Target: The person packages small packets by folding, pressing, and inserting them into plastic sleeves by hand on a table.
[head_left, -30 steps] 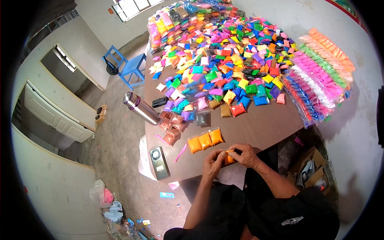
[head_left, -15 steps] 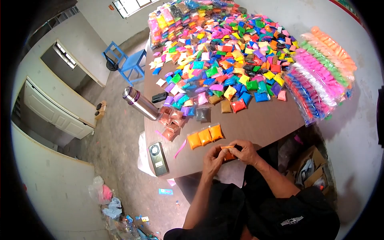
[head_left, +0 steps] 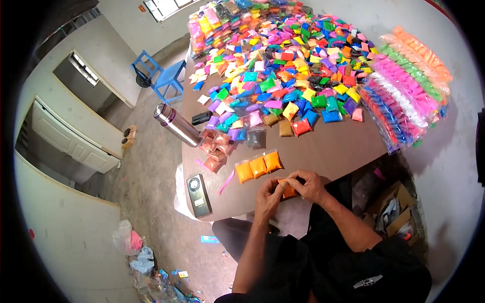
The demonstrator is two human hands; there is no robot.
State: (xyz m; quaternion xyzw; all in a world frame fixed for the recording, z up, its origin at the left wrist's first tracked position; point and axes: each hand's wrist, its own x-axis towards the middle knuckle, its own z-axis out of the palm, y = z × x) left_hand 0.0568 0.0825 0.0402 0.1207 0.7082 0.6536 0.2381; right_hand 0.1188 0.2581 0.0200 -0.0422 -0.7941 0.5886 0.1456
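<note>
Bare tabletop (head_left: 331, 157) right of the orange packets (head_left: 257, 165), packet heap (head_left: 298, 76) blocking beyond, flask (head_left: 178, 125) leftward, box (head_left: 402, 196) perhaps crowding below

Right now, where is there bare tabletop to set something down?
Bare tabletop lies between the nearest red packet and the right hand, right of the three orange packets. A smaller patch separates the pink strip from the left hand. The far side is crowded with the packet pile, the left edge with the flask and brown packets.
</note>
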